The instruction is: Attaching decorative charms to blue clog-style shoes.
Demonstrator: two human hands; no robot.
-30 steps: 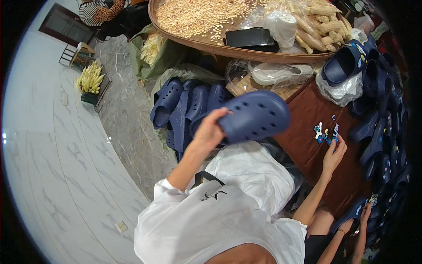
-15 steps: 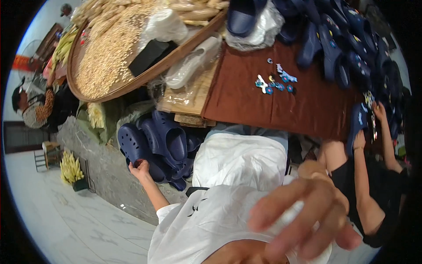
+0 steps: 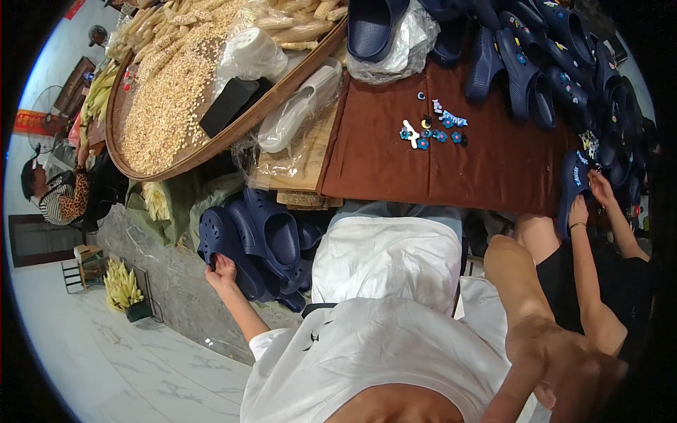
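At the left, the fingers of my left hand [image 3: 222, 273] are closed on the edge of a navy clog [image 3: 227, 243] with round holes. That clog lies against several other navy clogs [image 3: 280, 236] bunched below the table's edge. My right hand [image 3: 582, 374] is raised close to the camera at the lower right, its arm bent. It is blurred and partly out of the picture, so its fingers cannot be made out. Small shoe charms [image 3: 434, 132], blue flowers and white shapes among them, lie on the brown cloth [image 3: 381, 158] in front of me.
A round basket [image 3: 190, 168] of corn kernels and cobs stands far left, beside a pale clog in clear plastic [image 3: 300, 113]. Navy clogs [image 3: 518, 70] crowd the far right. A co-worker's hands [image 3: 578, 209] hold a charm-decorated clog [image 3: 572, 187]. Another person [image 3: 60, 197] is far left.
My right hand has swung toward the lower right, away from my chest. My left hand stays at the clog. The co-worker's upper hand has come down closer to the other clog.
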